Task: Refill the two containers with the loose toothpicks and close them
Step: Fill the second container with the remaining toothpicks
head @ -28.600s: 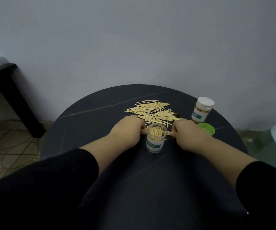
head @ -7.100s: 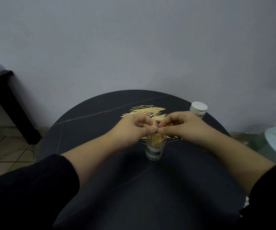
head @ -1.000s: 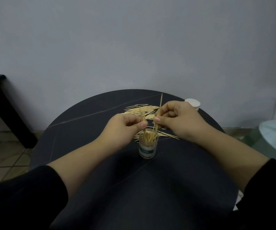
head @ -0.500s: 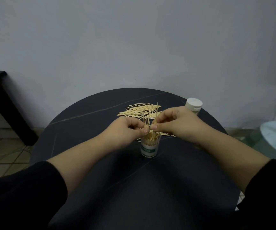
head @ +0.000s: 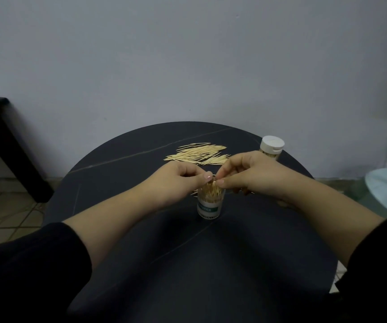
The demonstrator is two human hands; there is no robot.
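Counter [head: 188, 264]: dark stone look, matt, smooth, thin pale veins running across. Toothpicks [head: 199, 153]: pale bare wood, dull, same in pile and in jar. Jar [head: 211, 198]: clear plastic, slight shine. Its label [head: 207, 209]: paper-like, white and green. Bottle cap [head: 272, 144] at back: white plastic, smooth. Sleeves [head: 31, 264]: black cloth, matt. Wall [head: 188, 54]: painted, matt. Floor [head: 3, 210]: tile, dull.

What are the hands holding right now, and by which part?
The left hand and right hand pinch toothpicks by their top ends, lower ends inside the open container. Neither hand grips the container.
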